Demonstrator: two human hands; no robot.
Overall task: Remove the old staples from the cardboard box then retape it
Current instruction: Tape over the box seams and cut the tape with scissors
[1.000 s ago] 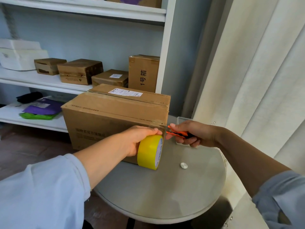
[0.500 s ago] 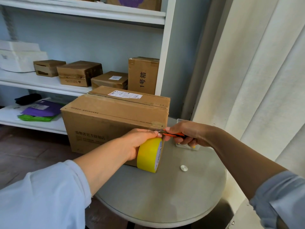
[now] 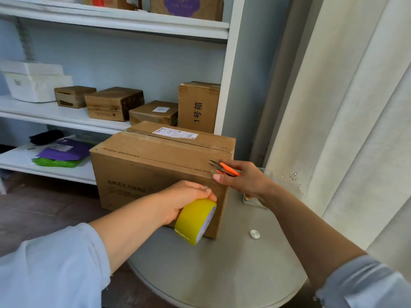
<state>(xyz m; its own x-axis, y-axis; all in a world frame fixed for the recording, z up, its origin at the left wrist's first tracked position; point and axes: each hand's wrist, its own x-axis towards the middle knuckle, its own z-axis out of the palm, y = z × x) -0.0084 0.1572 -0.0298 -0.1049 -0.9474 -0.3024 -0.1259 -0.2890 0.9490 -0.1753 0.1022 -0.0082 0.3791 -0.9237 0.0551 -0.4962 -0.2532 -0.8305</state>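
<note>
A brown cardboard box [image 3: 155,165] with a white shipping label on top stands on a round grey table [image 3: 222,274]. My left hand [image 3: 182,201] grips a yellow roll of tape [image 3: 195,221] held against the box's near face, low at its right corner. My right hand [image 3: 244,181] holds small orange-handled snips [image 3: 224,168] at the box's upper right edge, blades pointing left, with a fingertip pressed on the box's near face. No staples are visible.
A small silver disc [image 3: 254,234] lies on the table right of the box. A clear container [image 3: 255,196] sits behind my right hand. White shelves [image 3: 66,116] behind hold several cardboard boxes and coloured bags. A pale curtain [image 3: 355,130] hangs at the right.
My right hand has lifted the snips from the tape beside the roll up to the box's top right edge. The roll stays against the box in my left hand.
</note>
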